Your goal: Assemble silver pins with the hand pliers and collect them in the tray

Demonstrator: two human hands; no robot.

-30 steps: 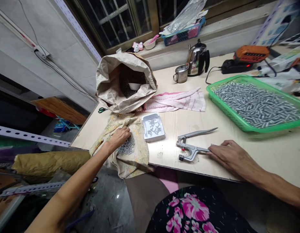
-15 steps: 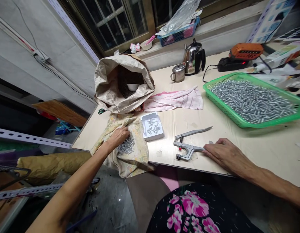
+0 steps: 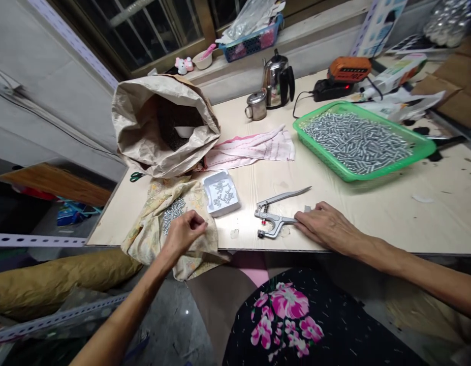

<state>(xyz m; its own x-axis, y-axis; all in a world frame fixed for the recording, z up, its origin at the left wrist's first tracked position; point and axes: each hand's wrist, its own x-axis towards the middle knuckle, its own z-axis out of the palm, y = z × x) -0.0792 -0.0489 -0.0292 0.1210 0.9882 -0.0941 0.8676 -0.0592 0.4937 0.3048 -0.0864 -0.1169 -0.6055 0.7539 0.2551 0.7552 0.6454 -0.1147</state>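
Observation:
My left hand (image 3: 184, 233) hovers over a yellow patterned cloth (image 3: 155, 231) at the table's front edge, fingers pinched together on something too small to make out. A heap of small metal pins (image 3: 173, 213) lies on that cloth just beyond the hand. My right hand (image 3: 328, 227) rests flat on the table, its fingertips on the lower handle of grey metal press pliers (image 3: 275, 216). A small white tray (image 3: 221, 192) with several pins sits between the cloth and the pliers.
A crumpled paper sack (image 3: 159, 124) stands behind the cloth, with green-handled scissors (image 3: 135, 176) beside it. A pink-striped towel (image 3: 252, 147), a green basket (image 3: 372, 175) of metal pins, a steel kettle (image 3: 278, 79) and a lidded cup (image 3: 256, 105) lie farther back. An orange device (image 3: 348, 68) sits far right.
My left hand lifted off the pin heap and drew back toward me, its fingers closing into a pinch. My right hand stayed on the pliers' handle. The camera view shifted right.

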